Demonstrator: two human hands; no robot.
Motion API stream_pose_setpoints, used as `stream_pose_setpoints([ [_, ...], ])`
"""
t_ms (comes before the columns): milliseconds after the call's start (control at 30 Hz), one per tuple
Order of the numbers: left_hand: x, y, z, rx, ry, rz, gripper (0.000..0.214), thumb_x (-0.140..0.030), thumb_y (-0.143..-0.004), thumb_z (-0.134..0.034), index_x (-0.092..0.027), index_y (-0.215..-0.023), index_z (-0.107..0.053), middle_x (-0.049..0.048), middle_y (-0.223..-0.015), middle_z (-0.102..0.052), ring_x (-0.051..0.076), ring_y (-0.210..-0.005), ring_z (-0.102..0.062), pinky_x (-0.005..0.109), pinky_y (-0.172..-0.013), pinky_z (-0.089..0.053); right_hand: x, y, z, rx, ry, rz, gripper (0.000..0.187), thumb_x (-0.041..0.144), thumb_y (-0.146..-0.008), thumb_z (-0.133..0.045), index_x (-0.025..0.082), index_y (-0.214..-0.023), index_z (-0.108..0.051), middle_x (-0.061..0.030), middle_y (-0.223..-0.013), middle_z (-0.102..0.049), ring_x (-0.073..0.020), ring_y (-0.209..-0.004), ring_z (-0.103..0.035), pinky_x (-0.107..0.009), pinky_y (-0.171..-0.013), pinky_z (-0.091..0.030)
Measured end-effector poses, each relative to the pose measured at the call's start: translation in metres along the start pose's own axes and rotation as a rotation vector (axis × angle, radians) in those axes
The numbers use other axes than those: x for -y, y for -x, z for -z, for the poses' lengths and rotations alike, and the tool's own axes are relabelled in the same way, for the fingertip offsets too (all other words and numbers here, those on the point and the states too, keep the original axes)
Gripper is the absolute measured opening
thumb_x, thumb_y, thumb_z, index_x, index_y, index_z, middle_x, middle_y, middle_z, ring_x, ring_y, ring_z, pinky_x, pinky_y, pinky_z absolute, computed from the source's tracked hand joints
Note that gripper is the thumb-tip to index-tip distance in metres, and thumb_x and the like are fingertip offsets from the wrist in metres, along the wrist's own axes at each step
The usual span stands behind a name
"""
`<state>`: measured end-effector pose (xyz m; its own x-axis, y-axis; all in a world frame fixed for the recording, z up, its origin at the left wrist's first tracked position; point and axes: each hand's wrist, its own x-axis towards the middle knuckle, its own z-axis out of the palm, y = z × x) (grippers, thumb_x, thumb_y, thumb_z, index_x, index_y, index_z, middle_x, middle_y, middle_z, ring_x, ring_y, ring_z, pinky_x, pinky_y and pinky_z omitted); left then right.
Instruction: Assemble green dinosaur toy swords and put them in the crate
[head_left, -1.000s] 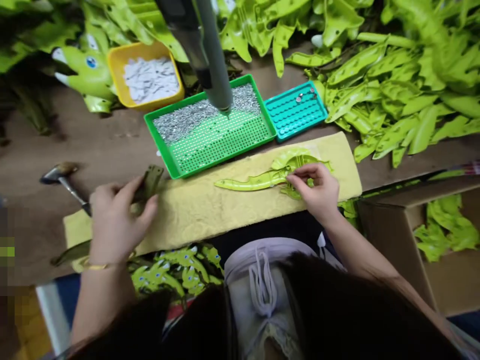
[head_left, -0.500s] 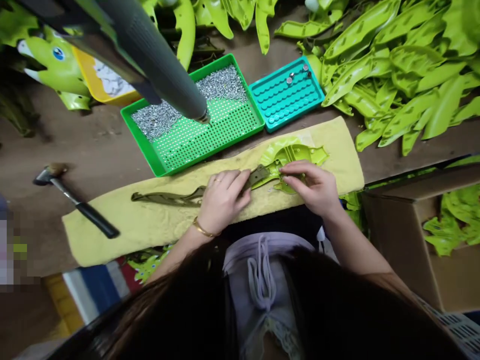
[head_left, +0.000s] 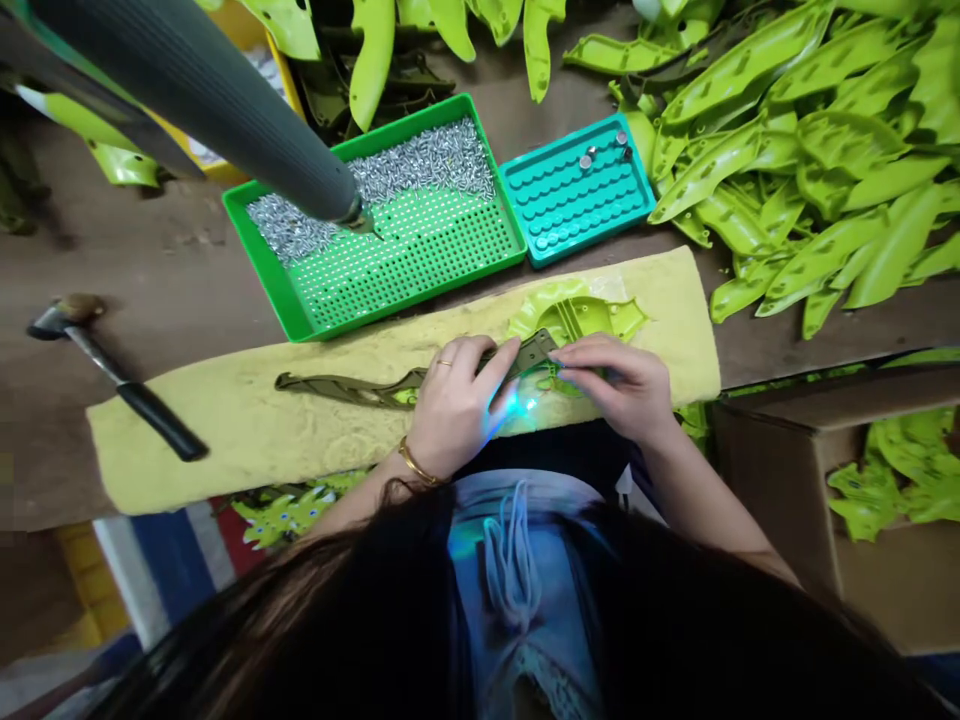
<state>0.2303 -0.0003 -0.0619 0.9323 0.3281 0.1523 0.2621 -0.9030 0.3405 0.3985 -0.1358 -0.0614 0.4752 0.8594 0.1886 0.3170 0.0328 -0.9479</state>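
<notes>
The brown worktop (head_left: pixel 187 260) is carrying a yellow cloth (head_left: pixel 300 440) along its near edge. A dark olive part (head_left: pixel 337 390) is lying on the cloth, its long axis running left to right. Its thin tip is pointing to the person's left and its broad end is overlapping a light green shell (head_left: pixel 581 315). I am watching the left hand (head_left: pixel 454 405), whose fingers are closing over that broad end. The right hand (head_left: pixel 619 385) is resting curled fingers on the shell; I cannot tell its grip. A blue glow (head_left: pixel 517 410) is shining between them.
</notes>
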Motion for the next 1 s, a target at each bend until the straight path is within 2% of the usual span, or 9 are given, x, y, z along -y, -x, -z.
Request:
stream_pose_setpoints([
  [167,-0.002,0.005,-0.004,-0.026,-0.028,0.01,0.041,-0.031,-0.095,-0.049,-0.012,-0.131,-0.058,0.016,-0.108,-0.063,0.028,-0.102,-0.056,0.041,-0.087,-0.049,-0.006,0.002,-0.007,-0.028,0.008,0.099,0.021,0.011,-0.081,-0.07,0.027,-0.094,-0.073,0.0008,-0.09,-0.078,-0.0142,-0.084,-0.072,-0.033,-0.078,-0.059],
  [333,-0.002,0.007,-0.01,-0.092,-0.099,0.0,0.043,-0.035,-0.094,-0.052,-0.014,-0.131,-0.059,0.0158,-0.108,-0.063,0.028,-0.102,-0.056,0.039,-0.085,-0.047,0.001,0.003,-0.005,0.012,0.126,0.134,0.019,0.017,-0.084,-0.067,0.028,-0.099,-0.073,-0.0004,-0.095,-0.078,-0.0158,-0.088,-0.074,-0.034,-0.08,-0.061],
  [433,-0.003,0.008,-0.011,-0.112,-0.131,0.005,0.042,-0.037,-0.094,-0.053,-0.016,-0.131,-0.06,0.0159,-0.108,-0.062,0.028,-0.101,-0.055,0.039,-0.084,-0.047,0.0,0.001,0.02,-0.025,0.218,0.084,0.038,0.033,-0.086,-0.067,0.03,-0.123,-0.064,-0.0025,-0.111,-0.075,-0.0183,-0.099,-0.072,-0.038,-0.092,-0.059],
  [533,0.0,0.006,-0.008,-0.086,-0.111,0.003,0.042,-0.035,-0.094,-0.052,-0.016,-0.132,-0.059,0.0155,-0.107,-0.062,0.028,-0.1,-0.054,0.04,-0.084,-0.047,-0.015,-0.009,0.056,-0.137,0.428,-0.07,0.043,0.044,-0.094,-0.051,0.027,-0.134,-0.056,-0.0063,-0.12,-0.071,-0.0215,-0.114,-0.067,-0.044,-0.102,-0.053],
  [600,0.005,0.003,-0.006,-0.044,-0.079,-0.003,0.043,-0.034,-0.095,-0.05,-0.016,-0.133,-0.058,0.015,-0.107,-0.063,0.029,-0.101,-0.053,0.041,-0.086,-0.047,-0.025,-0.02,0.074,-0.075,0.599,-0.176,0.046,0.046,-0.097,-0.042,0.022,-0.134,-0.056,-0.0091,-0.125,-0.069,-0.0237,-0.121,-0.062,-0.048,-0.107,-0.049],
  [667,0.012,-0.001,-0.003,-0.011,-0.055,-0.005,0.043,-0.033,-0.095,-0.049,-0.015,-0.134,-0.058,0.0154,-0.108,-0.064,0.029,-0.101,-0.052,0.044,-0.087,-0.047,-0.027,-0.032,0.078,0.001,0.737,-0.179,0.048,0.046,-0.098,-0.039,0.019,-0.134,-0.056,-0.0106,-0.127,-0.067,-0.0257,-0.124,-0.06,-0.053,-0.112,-0.042],
  [733,0.017,-0.005,0.0,-0.003,-0.045,-0.002,0.044,-0.033,-0.095,-0.048,-0.015,-0.134,-0.057,0.0158,-0.109,-0.063,0.029,-0.101,-0.051,0.045,-0.088,-0.047,-0.02,-0.042,0.067,0.026,0.828,-0.075,0.045,0.044,-0.098,-0.039,0.02,-0.13,-0.059,-0.0105,-0.126,-0.068,-0.0267,-0.123,-0.06,-0.055,-0.114,-0.037],
  [867,0.019,-0.005,0.002,-0.011,-0.048,0.011,0.042,-0.032,-0.096,-0.047,-0.015,-0.133,-0.059,0.0156,-0.109,-0.063,0.029,-0.1,-0.051,0.045,-0.087,-0.048,0.001,-0.043,0.02,0.194,0.779,0.223,0.039,0.044,-0.094,-0.048,0.02,-0.12,-0.064,-0.0097,-0.122,-0.069,-0.0251,-0.117,-0.062,-0.047,-0.104,-0.048],
  [1000,0.023,-0.004,0.001,-0.035,-0.061,-0.018,0.043,-0.034,-0.095,-0.049,-0.015,-0.132,-0.059,0.0164,-0.108,-0.061,0.029,-0.101,-0.051,0.045,-0.088,-0.049,-0.002,-0.034,-0.011,0.219,0.768,0.33,0.047,0.048,-0.09,-0.056,0.016,-0.123,-0.062,-0.0128,-0.126,-0.066,-0.0277,-0.122,-0.056,-0.049,-0.107,-0.045],
])
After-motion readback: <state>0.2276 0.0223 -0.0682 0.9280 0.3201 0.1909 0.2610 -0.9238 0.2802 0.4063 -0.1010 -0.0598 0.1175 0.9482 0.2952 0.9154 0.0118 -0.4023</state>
